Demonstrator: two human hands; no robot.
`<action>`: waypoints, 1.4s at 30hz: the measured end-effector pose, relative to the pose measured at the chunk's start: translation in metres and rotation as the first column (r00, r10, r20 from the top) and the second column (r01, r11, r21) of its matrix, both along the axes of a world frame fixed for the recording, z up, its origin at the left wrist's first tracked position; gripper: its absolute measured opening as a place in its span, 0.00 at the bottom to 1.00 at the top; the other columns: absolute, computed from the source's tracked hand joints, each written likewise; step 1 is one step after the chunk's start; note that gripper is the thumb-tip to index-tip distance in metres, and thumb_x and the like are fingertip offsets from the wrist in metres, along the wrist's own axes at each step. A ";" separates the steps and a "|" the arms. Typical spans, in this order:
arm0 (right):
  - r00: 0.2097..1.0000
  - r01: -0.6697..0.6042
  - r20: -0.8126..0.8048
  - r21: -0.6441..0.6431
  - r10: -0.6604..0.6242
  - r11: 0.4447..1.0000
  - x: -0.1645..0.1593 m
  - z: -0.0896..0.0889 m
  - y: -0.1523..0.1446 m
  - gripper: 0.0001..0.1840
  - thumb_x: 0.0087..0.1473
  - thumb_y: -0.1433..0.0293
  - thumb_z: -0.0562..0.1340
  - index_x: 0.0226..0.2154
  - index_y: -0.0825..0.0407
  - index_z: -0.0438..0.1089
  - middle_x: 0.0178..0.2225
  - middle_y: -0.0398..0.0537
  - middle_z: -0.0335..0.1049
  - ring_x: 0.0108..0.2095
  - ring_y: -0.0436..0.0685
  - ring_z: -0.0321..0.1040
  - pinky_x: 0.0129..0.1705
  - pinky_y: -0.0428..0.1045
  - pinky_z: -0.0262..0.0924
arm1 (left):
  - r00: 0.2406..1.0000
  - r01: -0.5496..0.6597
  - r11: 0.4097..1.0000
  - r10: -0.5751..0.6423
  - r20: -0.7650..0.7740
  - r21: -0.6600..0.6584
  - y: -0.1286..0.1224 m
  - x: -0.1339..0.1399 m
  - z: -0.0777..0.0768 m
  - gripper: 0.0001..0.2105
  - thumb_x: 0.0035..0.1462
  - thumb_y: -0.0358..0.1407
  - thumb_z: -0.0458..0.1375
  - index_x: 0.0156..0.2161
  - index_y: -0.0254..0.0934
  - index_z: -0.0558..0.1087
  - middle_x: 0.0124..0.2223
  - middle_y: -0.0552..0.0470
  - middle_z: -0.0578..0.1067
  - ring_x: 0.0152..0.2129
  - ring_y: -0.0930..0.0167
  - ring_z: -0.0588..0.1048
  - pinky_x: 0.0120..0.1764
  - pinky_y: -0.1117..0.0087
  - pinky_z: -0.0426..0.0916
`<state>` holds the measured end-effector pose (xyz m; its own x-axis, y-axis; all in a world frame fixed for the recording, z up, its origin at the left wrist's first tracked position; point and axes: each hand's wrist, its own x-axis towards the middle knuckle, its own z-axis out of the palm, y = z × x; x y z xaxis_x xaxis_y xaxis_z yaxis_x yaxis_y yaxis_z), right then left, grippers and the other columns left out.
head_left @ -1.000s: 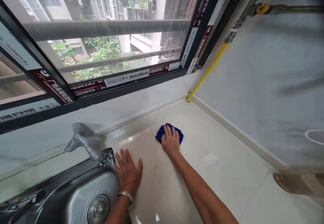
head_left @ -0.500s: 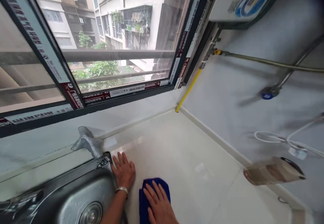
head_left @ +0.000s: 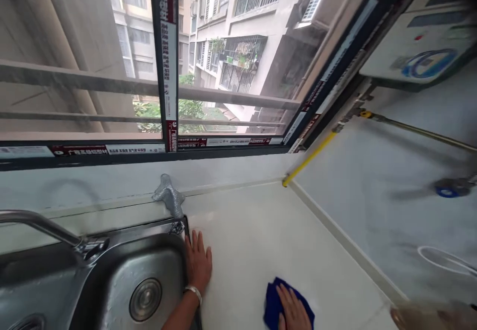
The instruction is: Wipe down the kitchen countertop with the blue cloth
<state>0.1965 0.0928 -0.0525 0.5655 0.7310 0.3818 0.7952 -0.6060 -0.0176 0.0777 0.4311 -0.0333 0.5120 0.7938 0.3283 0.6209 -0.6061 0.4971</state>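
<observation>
My left hand (head_left: pixel 199 265), with a white bracelet at the wrist, lies with its fingers stretched out along the right rim of the steel sink (head_left: pixel 128 238), partly on the pale countertop (head_left: pixel 238 230). It holds nothing. Lower and to the right, my right hand (head_left: pixel 294 312) has hold of a folded blue cloth (head_left: pixel 274 302), pressing it against the counter. Its fingers lie close together over the cloth; the wrist is cut off by the bottom edge. A fitting in silvery bubble wrap (head_left: pixel 169 196) stands behind the sink, just beyond my left fingertips.
A curved faucet (head_left: pixel 44 223) reaches over the sink at left. A yellow pipe (head_left: pixel 311 158) rises from the counter's back corner towards a wall-mounted box (head_left: pixel 417 46). A blue-handled valve (head_left: pixel 447 188) juts from the right wall. Behind runs a dark window frame (head_left: pixel 223 151). A blurred brown object (head_left: pixel 432 315) is at lower right.
My right hand has slid the blue cloth to the right, away from my left hand. My left hand stays by the sink's edge. The view has turned left, showing more sink and the faucet.
</observation>
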 end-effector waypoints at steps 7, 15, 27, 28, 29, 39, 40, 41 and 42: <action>0.943 0.333 -0.065 0.116 -0.327 0.936 0.074 0.016 0.090 0.34 0.63 0.60 0.42 0.68 0.53 0.50 0.64 0.57 0.59 0.64 0.70 0.53 0.62 0.68 0.51 | 0.999 0.016 0.998 -0.013 0.052 -0.053 -0.004 0.001 0.000 0.25 0.67 0.33 0.43 0.68 0.33 0.55 0.72 0.44 0.54 0.71 0.62 0.38 0.68 0.50 0.52; 0.853 0.509 -0.180 0.077 -0.490 0.857 0.136 0.035 0.238 0.33 0.62 0.62 0.42 0.65 0.59 0.55 0.64 0.63 0.56 0.63 0.74 0.49 0.61 0.72 0.48 | 0.999 0.042 0.998 -0.042 0.001 -0.054 -0.007 -0.002 0.004 0.28 0.67 0.31 0.44 0.70 0.36 0.47 0.73 0.44 0.51 0.70 0.60 0.40 0.67 0.48 0.56; 0.961 0.087 -0.260 -0.023 -0.090 0.996 0.070 0.040 0.412 0.33 0.64 0.64 0.44 0.68 0.58 0.47 0.69 0.56 0.48 0.68 0.73 0.38 0.66 0.69 0.38 | 0.994 0.075 0.991 -0.083 -0.071 -0.115 -0.007 -0.006 0.009 0.28 0.64 0.27 0.46 0.67 0.46 0.58 0.72 0.57 0.52 0.71 0.59 0.36 0.67 0.45 0.57; 0.963 0.033 -0.266 -0.026 -0.039 0.999 0.060 0.043 0.417 0.33 0.64 0.64 0.44 0.68 0.58 0.46 0.69 0.56 0.48 0.68 0.73 0.36 0.66 0.68 0.37 | 0.994 0.081 0.989 -0.090 -0.069 -0.120 -0.007 -0.006 0.009 0.27 0.64 0.27 0.46 0.67 0.46 0.58 0.72 0.57 0.53 0.71 0.59 0.35 0.67 0.45 0.57; 0.962 -0.026 -0.274 -0.027 0.018 0.999 0.050 0.045 0.420 0.33 0.64 0.64 0.45 0.68 0.58 0.46 0.69 0.55 0.47 0.68 0.72 0.36 0.66 0.68 0.36 | 0.993 0.087 0.988 -0.096 -0.067 -0.130 -0.006 -0.006 0.010 0.27 0.64 0.27 0.46 0.67 0.45 0.58 0.72 0.57 0.54 0.71 0.59 0.35 0.66 0.44 0.58; 0.717 -0.625 -0.384 0.017 0.582 0.781 0.020 0.058 0.418 0.30 0.63 0.65 0.52 0.67 0.44 0.52 0.69 0.38 0.49 0.69 0.60 0.39 0.70 0.60 0.36 | 0.997 0.074 0.971 -0.071 0.019 -0.228 -0.003 -0.006 0.005 0.23 0.65 0.31 0.46 0.63 0.42 0.66 0.66 0.51 0.66 0.70 0.56 0.43 0.66 0.42 0.55; 0.728 -0.610 -0.383 0.019 0.569 0.792 0.022 0.058 0.416 0.30 0.63 0.65 0.52 0.66 0.45 0.53 0.69 0.39 0.50 0.69 0.61 0.39 0.70 0.61 0.37 | 0.997 0.066 0.969 -0.057 0.048 -0.236 -0.002 -0.006 0.004 0.23 0.65 0.31 0.46 0.63 0.41 0.66 0.67 0.49 0.64 0.70 0.56 0.45 0.66 0.43 0.55; 0.746 -0.586 -0.378 0.019 0.549 0.810 0.023 0.058 0.413 0.30 0.63 0.65 0.51 0.66 0.46 0.53 0.69 0.40 0.50 0.69 0.61 0.40 0.70 0.61 0.38 | 0.996 0.056 0.968 -0.036 0.082 -0.246 -0.001 -0.007 0.002 0.22 0.65 0.31 0.45 0.62 0.39 0.67 0.69 0.47 0.61 0.70 0.56 0.47 0.66 0.43 0.55; 0.767 -0.557 -0.372 0.019 0.523 0.830 0.024 0.058 0.408 0.30 0.63 0.65 0.51 0.67 0.47 0.53 0.69 0.41 0.50 0.69 0.62 0.41 0.70 0.62 0.40 | 0.992 0.045 0.966 -0.014 0.122 -0.256 0.000 -0.007 -0.001 0.22 0.65 0.31 0.45 0.61 0.37 0.68 0.70 0.43 0.58 0.69 0.57 0.48 0.66 0.44 0.55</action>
